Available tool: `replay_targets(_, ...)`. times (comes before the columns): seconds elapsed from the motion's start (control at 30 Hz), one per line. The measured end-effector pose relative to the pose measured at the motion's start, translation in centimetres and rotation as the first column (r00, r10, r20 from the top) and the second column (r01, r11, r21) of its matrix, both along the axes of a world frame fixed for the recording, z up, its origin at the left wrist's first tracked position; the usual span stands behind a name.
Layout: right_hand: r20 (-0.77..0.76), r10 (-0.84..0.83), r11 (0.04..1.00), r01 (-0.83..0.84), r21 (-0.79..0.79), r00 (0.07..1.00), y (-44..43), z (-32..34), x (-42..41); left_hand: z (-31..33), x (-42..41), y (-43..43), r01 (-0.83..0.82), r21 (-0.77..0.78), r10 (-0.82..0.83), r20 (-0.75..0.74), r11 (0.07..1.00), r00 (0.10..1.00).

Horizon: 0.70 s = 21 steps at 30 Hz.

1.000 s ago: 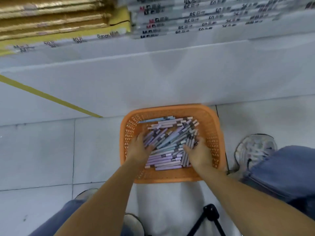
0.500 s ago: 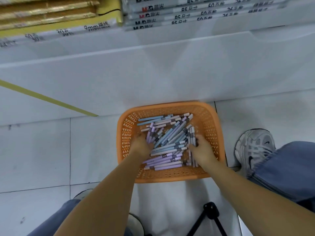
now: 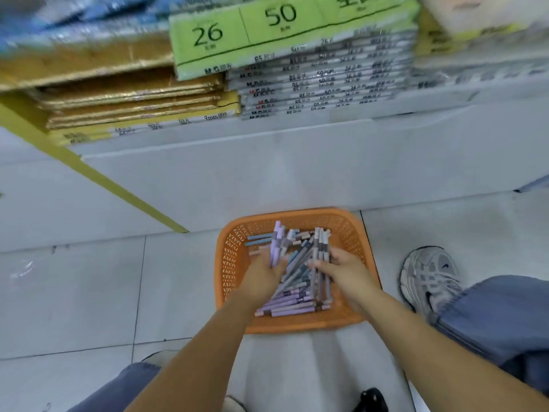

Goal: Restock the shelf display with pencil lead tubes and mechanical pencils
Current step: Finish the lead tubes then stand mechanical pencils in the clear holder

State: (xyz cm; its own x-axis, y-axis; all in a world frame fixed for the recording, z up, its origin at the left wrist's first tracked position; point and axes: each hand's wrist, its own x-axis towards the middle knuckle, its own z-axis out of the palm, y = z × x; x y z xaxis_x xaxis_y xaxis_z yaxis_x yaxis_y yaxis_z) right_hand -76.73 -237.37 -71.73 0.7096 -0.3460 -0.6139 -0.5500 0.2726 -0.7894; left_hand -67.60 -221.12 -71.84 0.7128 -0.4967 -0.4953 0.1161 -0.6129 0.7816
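A person restocking a stationery aisle crouches over an orange basket on the tiled floor, both hands inside it. The left hand has its grip clamped round a small bunch of lilac sticks. The right hand curls its fingers round a bunch of grey sticks. Both bunches point their long axes away from the person, toward the white shelf base just beyond the basket. The remaining heap of pencils and tubes lies between and beneath the two wrists, its nearest layers mostly crosswise, so either hand is equally near. The coming move likely turns on lifting the bunches up and forward, yet no pencil display is in view. The shelf above shows only gold packs, a green pack marked 26 and 50, and stacked grey packs, all smeared by blur. Whether any stick is a lead tube or a mechanical pencil cannot be made out. The fingertips are hidden among the stock, and a grey shoe sits right of the basket.
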Motion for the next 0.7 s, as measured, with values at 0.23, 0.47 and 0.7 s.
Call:
replay_targets(0.23, 0.257, -0.03, 0.999, 0.035, -0.017, 0.966, 0.4, 9.6, 1.2, 10.7, -1.7, -2.1, -0.067, -0.329, 0.014, -0.16, 0.942, 0.987)
replay_targets(0.47, 0.476, 0.15, 0.971, -0.038, -0.236, 0.867, -0.6, 22.7, 1.1, 21.6, -1.6, -2.0, 0.045, -0.511, -0.105, -0.089, 0.858, 0.99)
replay_targets(0.7, 0.605, 0.149, 0.945, 0.068, -0.321, 0.782, -3.3, 34.0, 1.2, 31.0, -1.4, -3.5, 0.121, -0.58, -0.058, 0.126, 0.806, 0.99)
